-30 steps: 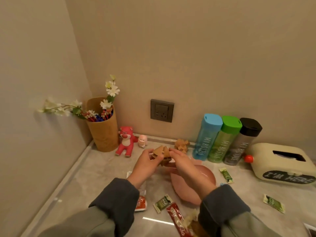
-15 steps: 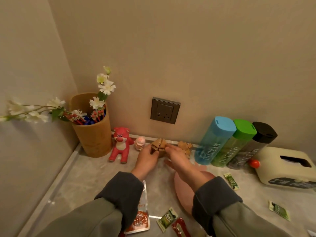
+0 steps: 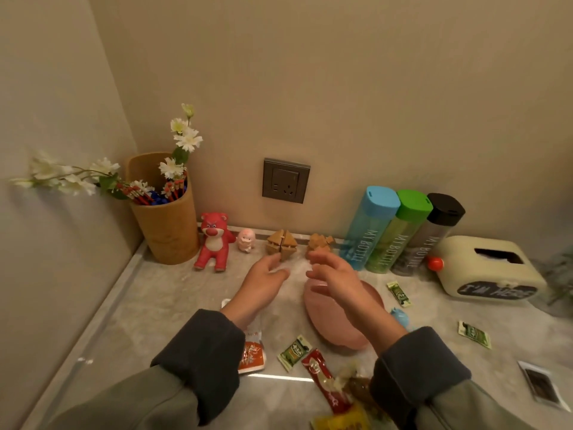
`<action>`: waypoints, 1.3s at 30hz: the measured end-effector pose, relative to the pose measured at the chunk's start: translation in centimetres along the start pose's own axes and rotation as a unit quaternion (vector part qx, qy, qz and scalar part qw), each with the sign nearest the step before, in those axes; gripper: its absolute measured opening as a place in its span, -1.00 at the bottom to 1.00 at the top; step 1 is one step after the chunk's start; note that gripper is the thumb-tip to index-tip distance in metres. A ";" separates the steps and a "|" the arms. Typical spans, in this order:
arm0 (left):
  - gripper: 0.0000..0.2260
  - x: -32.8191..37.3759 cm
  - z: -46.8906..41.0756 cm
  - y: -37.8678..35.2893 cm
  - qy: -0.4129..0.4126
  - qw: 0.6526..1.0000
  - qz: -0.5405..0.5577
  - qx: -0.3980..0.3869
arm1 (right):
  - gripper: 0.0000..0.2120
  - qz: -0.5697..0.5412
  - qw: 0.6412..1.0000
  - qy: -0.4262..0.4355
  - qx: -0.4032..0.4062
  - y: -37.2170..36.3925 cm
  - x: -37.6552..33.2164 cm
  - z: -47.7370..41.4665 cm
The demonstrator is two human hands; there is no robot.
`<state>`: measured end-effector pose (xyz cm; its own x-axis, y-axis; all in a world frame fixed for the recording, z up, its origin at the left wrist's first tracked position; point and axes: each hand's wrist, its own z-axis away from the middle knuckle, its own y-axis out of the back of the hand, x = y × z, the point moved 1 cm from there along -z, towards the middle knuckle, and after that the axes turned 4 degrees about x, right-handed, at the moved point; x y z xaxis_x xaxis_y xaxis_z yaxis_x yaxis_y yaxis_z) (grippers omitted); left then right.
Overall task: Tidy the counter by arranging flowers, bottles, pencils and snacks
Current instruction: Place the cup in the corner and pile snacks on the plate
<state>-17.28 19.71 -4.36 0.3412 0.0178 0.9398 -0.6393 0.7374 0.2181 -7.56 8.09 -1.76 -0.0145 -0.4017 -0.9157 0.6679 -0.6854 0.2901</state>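
A wooden puzzle ball stands on the counter by the back wall, next to a second wooden puzzle. My left hand and my right hand hover just in front of them, fingers apart and holding nothing. A bamboo holder in the left corner holds red pencils and white flowers. Blue, green and black-capped bottles lean in a row against the wall. Snack packets lie scattered near my sleeves.
A red bear figure and a small pink figure stand between the holder and the puzzles. A pink plate lies under my right wrist. A cream tissue box sits at the right, a wall socket behind.
Both hands carried the wooden puzzle ball to the back wall, set it down beside the other puzzle, let go and drew back a little.
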 end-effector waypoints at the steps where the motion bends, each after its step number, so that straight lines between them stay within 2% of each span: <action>1: -0.59 -0.3 0.9 0.0 -0.003 1.000 -0.020 -0.013 | -0.66 0.009 1.000 0.006 -0.005 0.4 0.5 0.9; 5: -0.67 -2.3 4.3 0.1 -0.045 0.994 -0.088 -0.043 | -0.75 0.102 0.993 0.028 -0.049 0.7 2.7 4.0; 9: -0.67 -5.3 6.8 1.1 -0.097 0.978 -0.185 0.030 | -0.70 0.198 0.973 0.072 -0.096 -0.7 5.3 5.8; 11: -0.59 -6.6 7.7 1.6 -0.109 0.960 -0.246 0.079 | -0.64 0.284 0.946 0.116 -0.105 -1.5 6.0 6.2; 14: -0.38 -8.2 8.4 1.6 -0.074 0.934 -0.331 0.107 | -0.56 0.415 0.883 0.190 -0.111 -2.4 6.6 6.6; 18: -0.28 -9.0 9.0 1.1 -0.051 0.907 -0.400 0.122 | -0.62 0.490 0.834 0.229 -0.112 -3.0 7.4 6.9; 25: -0.35 -8.6 9.0 0.8 -0.092 0.910 -0.376 0.151 | -0.77 0.505 0.830 0.219 -0.086 -2.9 7.2 6.9; 30: -0.75 -7.8 9.3 0.8 -0.109 0.934 -0.296 0.166 | -0.80 0.503 0.827 0.233 -0.098 -3.0 7.1 7.0; 34: -0.83 -6.0 8.8 0.4 -0.120 0.946 -0.241 0.180 | -0.65 0.480 0.842 0.219 -0.111 -2.8 7.2 6.5; 37: -0.82 -4.0 8.1 -0.3 -0.125 0.951 -0.197 0.203 | -0.75 0.450 0.855 0.229 -0.119 -2.4 7.0 6.4; 39: -0.82 -2.9 7.4 -1.3 -0.131 0.959 -0.164 0.190 | -0.80 0.400 0.882 0.229 -0.103 -1.2 6.6 6.2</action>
<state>-22.55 13.66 -5.44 0.4141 -0.3807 0.8268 -0.7493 0.3731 0.5471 -13.10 2.46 -6.42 0.7925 -0.3879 -0.4707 0.4494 -0.1505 0.8806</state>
